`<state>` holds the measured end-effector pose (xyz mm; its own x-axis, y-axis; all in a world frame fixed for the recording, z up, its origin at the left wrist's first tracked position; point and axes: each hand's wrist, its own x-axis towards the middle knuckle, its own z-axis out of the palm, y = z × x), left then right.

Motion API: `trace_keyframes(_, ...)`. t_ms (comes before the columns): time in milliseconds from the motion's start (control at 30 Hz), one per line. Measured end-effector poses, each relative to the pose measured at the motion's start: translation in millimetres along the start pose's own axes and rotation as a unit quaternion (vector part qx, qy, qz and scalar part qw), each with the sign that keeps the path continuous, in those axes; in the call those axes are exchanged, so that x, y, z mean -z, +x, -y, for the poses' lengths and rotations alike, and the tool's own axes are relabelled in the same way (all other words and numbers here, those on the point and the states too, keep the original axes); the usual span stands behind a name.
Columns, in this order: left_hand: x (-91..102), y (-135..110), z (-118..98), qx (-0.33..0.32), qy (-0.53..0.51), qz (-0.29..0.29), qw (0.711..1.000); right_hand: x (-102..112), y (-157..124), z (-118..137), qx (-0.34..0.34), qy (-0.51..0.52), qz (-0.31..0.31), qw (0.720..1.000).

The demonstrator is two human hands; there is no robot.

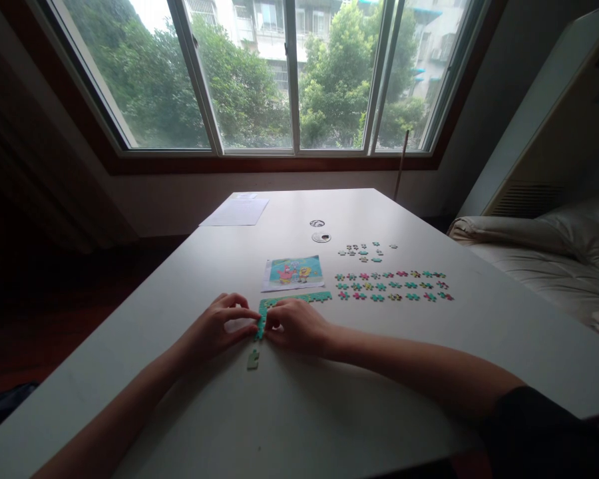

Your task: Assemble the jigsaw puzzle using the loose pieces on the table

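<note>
An L-shaped run of joined green jigsaw puzzle pieces point(309, 297) lies on the white table. My left hand point(227, 322) is at the outer side of its short left leg, thumb and fingertip close together on the edge pieces. From the inner side, my right hand point(299, 326) has its curled fingers at the same leg and hides part of the corner. Just below the leg sits a separate puzzle piece point(252, 360), apart from both hands. Behind the top run is a picture sheet point(294, 273) with colourful cartoon figures.
Several loose puzzle pieces point(377, 297) lie in rows to the right, with a smaller group point(363, 252) farther back. Two small round items point(321, 237) and white paper point(237, 211) are toward the far end. A sofa point(539, 249) stands right of the table point(379, 406).
</note>
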<state>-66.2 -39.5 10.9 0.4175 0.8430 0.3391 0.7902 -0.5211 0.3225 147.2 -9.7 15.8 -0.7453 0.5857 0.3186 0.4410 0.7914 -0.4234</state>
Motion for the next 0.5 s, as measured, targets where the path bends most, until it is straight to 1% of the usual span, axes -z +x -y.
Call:
trace_keyframes(167,-0.7,0.2,0.2,-0.004,0.003,0.0,1.0,1.8,-1.2,-0.5,0.007,0.002,-0.004,1.0)
trace_keyframes(367,-1.8,0.3,-0.6,0.002,0.004,0.002,1.0,1.4,0.2,-2.7,0.004,0.002,0.008,1.0)
trace_keyframes(500,-2.3,0.2,-0.9,0.006,0.008,0.001,1.0,1.2,-0.3,-5.1,0.012,-0.003,-0.003,1.0)
